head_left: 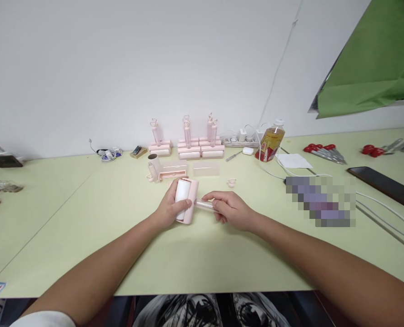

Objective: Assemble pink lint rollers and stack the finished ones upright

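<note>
My left hand (167,210) is closed around a pink lint roller head (188,215) with a white roll in it, its thumb across the front. From the right, my right hand (234,210) grips a clear tube handle (204,205). The handle's left end meets the side of the roller head; I cannot tell whether it is fixed in. Behind the hands lie an open pink case (172,174) and a clear cover (206,170). A roll with a cardboard core (154,160) stands beside another handle (152,172). A small pink cap piece (231,183) rests farther right.
Several pink lint rollers (189,153) with upright handles line the wall. To their right are a screwdriver (233,156), a white earbud case (247,151), a power strip (246,142) and a drink bottle (270,141). White cables cross near a phone (386,186) and red-handled tools (324,152).
</note>
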`<move>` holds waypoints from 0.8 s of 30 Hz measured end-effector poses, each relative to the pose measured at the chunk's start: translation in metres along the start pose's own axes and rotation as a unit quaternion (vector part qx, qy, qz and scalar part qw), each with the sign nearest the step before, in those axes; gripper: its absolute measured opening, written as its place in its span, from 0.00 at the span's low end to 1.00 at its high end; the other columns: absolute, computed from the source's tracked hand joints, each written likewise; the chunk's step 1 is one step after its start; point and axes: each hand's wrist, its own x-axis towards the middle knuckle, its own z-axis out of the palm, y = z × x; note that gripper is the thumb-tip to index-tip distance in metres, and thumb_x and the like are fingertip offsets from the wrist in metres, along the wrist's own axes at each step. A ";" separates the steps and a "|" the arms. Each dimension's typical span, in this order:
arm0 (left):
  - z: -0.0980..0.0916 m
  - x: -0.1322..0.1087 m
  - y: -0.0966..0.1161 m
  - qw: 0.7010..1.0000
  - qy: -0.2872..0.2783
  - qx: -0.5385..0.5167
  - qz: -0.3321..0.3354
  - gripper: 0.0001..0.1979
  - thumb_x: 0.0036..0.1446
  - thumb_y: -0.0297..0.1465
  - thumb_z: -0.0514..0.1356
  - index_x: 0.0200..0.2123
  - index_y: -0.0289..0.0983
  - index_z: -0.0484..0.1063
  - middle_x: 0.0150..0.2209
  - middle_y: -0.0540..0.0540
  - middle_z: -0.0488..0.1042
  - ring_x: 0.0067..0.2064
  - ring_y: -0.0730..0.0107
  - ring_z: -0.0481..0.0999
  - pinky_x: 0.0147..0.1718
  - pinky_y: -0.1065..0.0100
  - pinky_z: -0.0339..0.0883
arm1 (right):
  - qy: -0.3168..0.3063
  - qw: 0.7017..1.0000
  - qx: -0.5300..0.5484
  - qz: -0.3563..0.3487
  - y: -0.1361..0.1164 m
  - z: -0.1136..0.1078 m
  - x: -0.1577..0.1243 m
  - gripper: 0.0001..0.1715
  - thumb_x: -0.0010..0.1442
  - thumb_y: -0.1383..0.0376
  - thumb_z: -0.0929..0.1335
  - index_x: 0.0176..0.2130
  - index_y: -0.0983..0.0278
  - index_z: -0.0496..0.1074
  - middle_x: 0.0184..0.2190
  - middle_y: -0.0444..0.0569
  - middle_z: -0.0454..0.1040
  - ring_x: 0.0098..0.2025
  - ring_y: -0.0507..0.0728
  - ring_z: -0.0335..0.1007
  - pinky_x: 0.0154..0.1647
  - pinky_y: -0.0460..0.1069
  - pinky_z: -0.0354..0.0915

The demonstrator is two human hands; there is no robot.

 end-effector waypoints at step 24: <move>-0.009 0.018 -0.007 0.983 0.143 -0.111 0.011 0.27 0.42 0.32 0.64 0.48 0.40 0.65 0.36 0.50 0.70 0.35 0.68 0.68 0.31 0.70 0.60 | 0.151 0.952 0.257 -0.067 0.010 -0.034 0.019 0.19 0.48 0.54 0.76 0.31 0.64 0.69 0.32 0.44 0.72 0.28 0.51 0.72 0.34 0.52 0.74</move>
